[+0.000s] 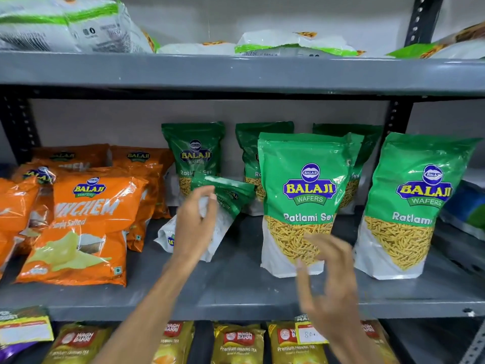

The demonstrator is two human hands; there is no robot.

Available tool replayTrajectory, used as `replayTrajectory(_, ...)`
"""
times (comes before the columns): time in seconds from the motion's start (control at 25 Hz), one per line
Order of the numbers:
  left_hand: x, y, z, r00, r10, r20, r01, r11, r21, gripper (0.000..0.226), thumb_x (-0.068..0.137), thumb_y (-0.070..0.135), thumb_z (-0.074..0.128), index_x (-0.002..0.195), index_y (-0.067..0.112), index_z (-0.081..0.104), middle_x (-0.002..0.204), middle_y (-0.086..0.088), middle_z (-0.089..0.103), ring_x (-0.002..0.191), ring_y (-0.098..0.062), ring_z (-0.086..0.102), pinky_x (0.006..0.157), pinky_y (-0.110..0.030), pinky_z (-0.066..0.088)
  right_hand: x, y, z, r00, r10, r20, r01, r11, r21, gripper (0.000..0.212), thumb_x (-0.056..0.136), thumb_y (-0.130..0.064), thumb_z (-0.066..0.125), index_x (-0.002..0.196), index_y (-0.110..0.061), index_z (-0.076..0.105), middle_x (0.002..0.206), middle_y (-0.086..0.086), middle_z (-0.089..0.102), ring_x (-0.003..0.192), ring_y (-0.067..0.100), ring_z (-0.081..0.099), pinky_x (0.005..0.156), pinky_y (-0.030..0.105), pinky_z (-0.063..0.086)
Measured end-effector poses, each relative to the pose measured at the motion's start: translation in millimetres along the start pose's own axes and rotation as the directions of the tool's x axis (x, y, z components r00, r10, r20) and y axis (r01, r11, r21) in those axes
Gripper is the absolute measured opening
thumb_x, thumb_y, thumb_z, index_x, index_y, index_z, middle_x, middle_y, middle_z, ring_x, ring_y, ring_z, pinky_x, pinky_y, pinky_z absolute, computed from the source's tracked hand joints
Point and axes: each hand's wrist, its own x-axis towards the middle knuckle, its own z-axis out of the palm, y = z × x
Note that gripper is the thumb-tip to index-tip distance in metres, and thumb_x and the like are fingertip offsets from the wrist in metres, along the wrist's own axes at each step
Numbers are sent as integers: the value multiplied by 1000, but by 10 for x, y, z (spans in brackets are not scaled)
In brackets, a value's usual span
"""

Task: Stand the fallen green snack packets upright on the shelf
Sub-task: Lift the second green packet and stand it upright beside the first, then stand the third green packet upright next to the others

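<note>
On the grey middle shelf (pixel 236 290), a fallen green snack packet (pixel 225 198) lies tilted on its side, its white back showing. My left hand (pixel 195 222) reaches in front of it with fingers apart, touching or nearly touching its white face; no firm grip shows. Two green packets stand upright at the front: one in the middle (pixel 301 203) and one to the right (pixel 409 206). More green packets (pixel 195 156) stand behind them. My right hand (pixel 328 287), blurred, hovers open just before the middle packet's lower edge, holding nothing.
Orange chip bags (pixel 86 227) crowd the left of the shelf. White and green bags (pixel 65 24) lie on the shelf above. Yellow tea packs (pixel 238 342) and price tags (pixel 23 327) sit below. A blue bag (pixel 464 206) lies at the far right.
</note>
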Motion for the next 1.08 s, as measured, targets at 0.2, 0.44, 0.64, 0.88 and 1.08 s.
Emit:
replayTrajectory(0.2,487,-388,-345,956,-277,-98,285,956,75,28,94,12,56,119,2,66,105,-2,65,98,-18,58,86,-26,41,276,-445,808,903,177,392,-258,952,163,33,97,-34,53,130,-29,54,121,-11,56,105,9,59,88,28,51)
replayTrajectory(0.44,659,-909,-344,725,-670,160,686,723,-81,35,85,33,65,107,6,71,100,-18,74,91,-33,70,77,-37,55,821,-146,1573,362,696,620,-910,408,74,83,86,-69,55,150,-20,33,153,3,46,136,25,47,101,39,48)
replayTrajectory(0.64,677,-987,-469,659,-682,317,749,635,-189,28,88,22,67,109,4,69,92,-19,76,73,-29,71,64,-40,60,811,-214,1694,403,646,648,-902,398,165,58,86,-48,72,136,-25,53,132,-7,63,123,16,57,104,37,47)
replayTrajectory(0.88,632,-963,-540,810,-496,314,584,737,-341,23,93,0,56,112,10,66,94,-3,73,82,-16,68,64,-27,56,851,-186,1774,615,570,545,-783,527,332,73,84,-15,79,144,-29,39,125,-9,65,113,7,62,98,30,53)
replayTrajectory(1.08,548,-998,-504,920,-337,199,386,863,-326,56,90,-14,50,139,12,43,125,-5,62,105,-12,59,78,-17,46,817,-163,1931,770,461,441,-594,769,234,95,75,-2,82,151,-24,29,145,-7,51,136,14,48,118,35,36)
